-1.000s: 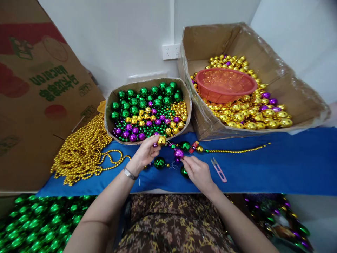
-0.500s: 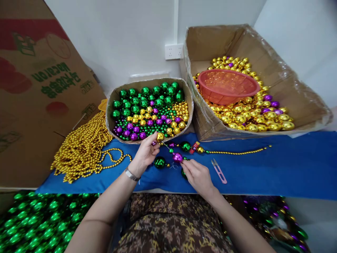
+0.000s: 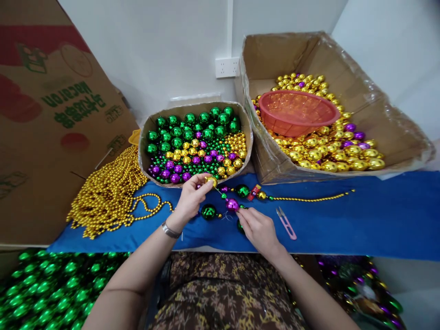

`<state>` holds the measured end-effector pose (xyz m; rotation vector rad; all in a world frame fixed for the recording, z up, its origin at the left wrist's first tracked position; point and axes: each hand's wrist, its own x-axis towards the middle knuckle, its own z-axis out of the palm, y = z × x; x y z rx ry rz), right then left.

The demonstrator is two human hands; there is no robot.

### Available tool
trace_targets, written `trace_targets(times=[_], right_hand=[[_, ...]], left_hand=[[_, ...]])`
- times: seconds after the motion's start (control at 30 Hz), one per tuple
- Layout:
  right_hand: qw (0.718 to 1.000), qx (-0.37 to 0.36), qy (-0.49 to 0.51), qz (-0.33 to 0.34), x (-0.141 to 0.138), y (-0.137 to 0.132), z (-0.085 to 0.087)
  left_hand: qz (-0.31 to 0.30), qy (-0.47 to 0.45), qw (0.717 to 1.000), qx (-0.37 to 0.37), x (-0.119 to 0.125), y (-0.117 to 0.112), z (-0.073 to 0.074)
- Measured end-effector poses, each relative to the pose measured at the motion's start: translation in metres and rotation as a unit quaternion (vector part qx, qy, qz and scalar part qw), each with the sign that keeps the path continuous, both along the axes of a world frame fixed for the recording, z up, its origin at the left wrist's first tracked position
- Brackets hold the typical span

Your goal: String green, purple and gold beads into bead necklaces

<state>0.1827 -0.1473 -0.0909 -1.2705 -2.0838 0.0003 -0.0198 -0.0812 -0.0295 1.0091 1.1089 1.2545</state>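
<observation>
Between thumb and fingers, my left hand (image 3: 191, 195) grips a shiny gold bead (image 3: 211, 182) just in front of the bead box. A thin line runs from it to a small green bead (image 3: 223, 196). My right hand (image 3: 257, 228) pinches at the edge of a purple bead (image 3: 232, 204); its fingertips partly hide what they hold. Around the hands lies the bead strand, with a large green bead (image 3: 242, 190), a red tag (image 3: 255, 191) and a thin gold tail (image 3: 312, 199). Another green bead (image 3: 208, 211) rests on the blue cloth between my hands.
A low cardboard box (image 3: 143, 161) holds green, gold and purple beads. Right of it, a bigger box (image 3: 271, 167) contains gold beads and a red basket (image 3: 299, 114). Pink thread snips (image 3: 286, 223) lie at right. Gold bead strands (image 3: 106, 197) are heaped at left by a carton (image 3: 51, 114).
My left thumb has slid up over the gold bead, and the bead has shifted slightly right and down. My right hand and the purple bead have barely moved.
</observation>
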Motion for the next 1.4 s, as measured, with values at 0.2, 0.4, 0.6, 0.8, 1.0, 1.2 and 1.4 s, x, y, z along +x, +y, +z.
trace_targets(times=[0.2, 0.4, 0.6, 0.8, 1.0, 1.2, 1.4], right_hand=[[1.000, 0.001, 0.009, 0.003, -0.002, 0.002, -0.002], [0.998, -0.028, 0.063, 0.012, -0.004, 0.002, -0.002], [0.941, -0.218, 0.255, 0.038, -0.006, 0.002, -0.004], [0.904, -0.274, 0.328, 0.032, -0.007, 0.004, -0.018], [0.904, -0.258, 0.338, 0.037, -0.003, 0.004, -0.016], [0.930, -0.251, 0.261, 0.062, 0.000, -0.003, -0.009], [0.940, -0.229, 0.246, 0.051, -0.001, -0.005, -0.002]], left_hand=[[0.003, 0.091, 0.994, 0.052, 0.004, -0.005, -0.007], [-0.018, 0.066, 0.998, 0.015, 0.005, -0.006, -0.008], [0.007, 0.100, 0.995, 0.028, 0.004, -0.003, -0.017], [-0.030, 0.067, 0.997, 0.015, 0.011, -0.007, -0.014], [-0.019, -0.177, 0.980, -0.089, -0.005, 0.004, -0.005], [0.005, -0.196, 0.977, -0.080, -0.012, 0.008, -0.004], [-0.011, -0.210, 0.976, -0.061, -0.010, 0.006, -0.007]])
